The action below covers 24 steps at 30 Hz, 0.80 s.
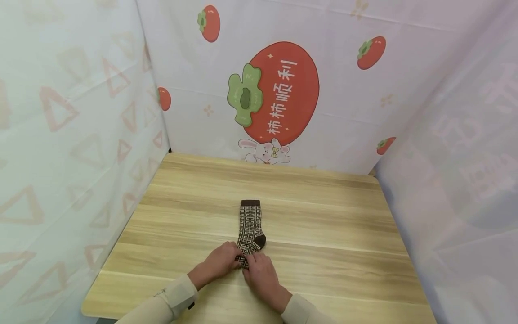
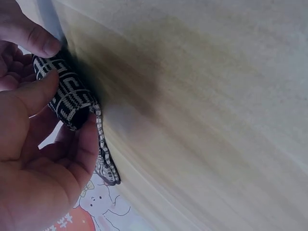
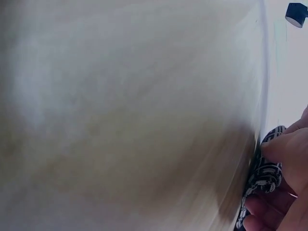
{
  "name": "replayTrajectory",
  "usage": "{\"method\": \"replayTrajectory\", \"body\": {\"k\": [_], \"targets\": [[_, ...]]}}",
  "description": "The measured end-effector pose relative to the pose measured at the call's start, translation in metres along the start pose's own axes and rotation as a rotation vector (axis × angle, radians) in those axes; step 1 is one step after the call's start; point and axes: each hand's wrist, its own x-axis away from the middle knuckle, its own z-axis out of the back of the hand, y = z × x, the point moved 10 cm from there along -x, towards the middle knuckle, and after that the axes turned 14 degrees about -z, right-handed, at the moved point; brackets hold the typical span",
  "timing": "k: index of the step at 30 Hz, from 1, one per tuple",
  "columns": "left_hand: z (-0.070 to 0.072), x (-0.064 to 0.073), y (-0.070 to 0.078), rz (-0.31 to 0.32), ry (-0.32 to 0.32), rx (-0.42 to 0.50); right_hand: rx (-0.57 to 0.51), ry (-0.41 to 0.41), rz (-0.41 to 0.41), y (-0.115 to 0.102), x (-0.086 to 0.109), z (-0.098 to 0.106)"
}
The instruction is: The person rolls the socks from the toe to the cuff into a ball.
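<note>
A dark sock (image 1: 250, 222) with a light geometric pattern lies flat on the table, its brown cuff away from me and its dark heel to the right. Its near end is rolled up, as the left wrist view shows in the rolled part (image 2: 65, 89). My left hand (image 1: 220, 261) pinches the left side of the roll between thumb and fingers. On the other side, my right hand (image 1: 263, 276) grips it too, thumb against the roll in the right wrist view. The toe is hidden inside the roll.
The sock lies on a light wood-grain table (image 1: 323, 252). A white cloth backdrop (image 1: 344, 112) with printed persimmons and a rabbit stands at the far edge. Cloth walls flank the table, the left one (image 1: 81, 135) printed with triangles.
</note>
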Motion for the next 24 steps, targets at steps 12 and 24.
{"method": "replayTrajectory", "body": {"k": [12,24], "targets": [[-0.003,-0.006,-0.003,0.043,-0.066,-0.038,-0.074,-0.179,-0.150,0.013,-0.007,-0.011],[0.001,-0.008,-0.007,0.095,-0.014,0.093,-0.107,-0.202,-0.175,0.018,-0.015,-0.008]]}}
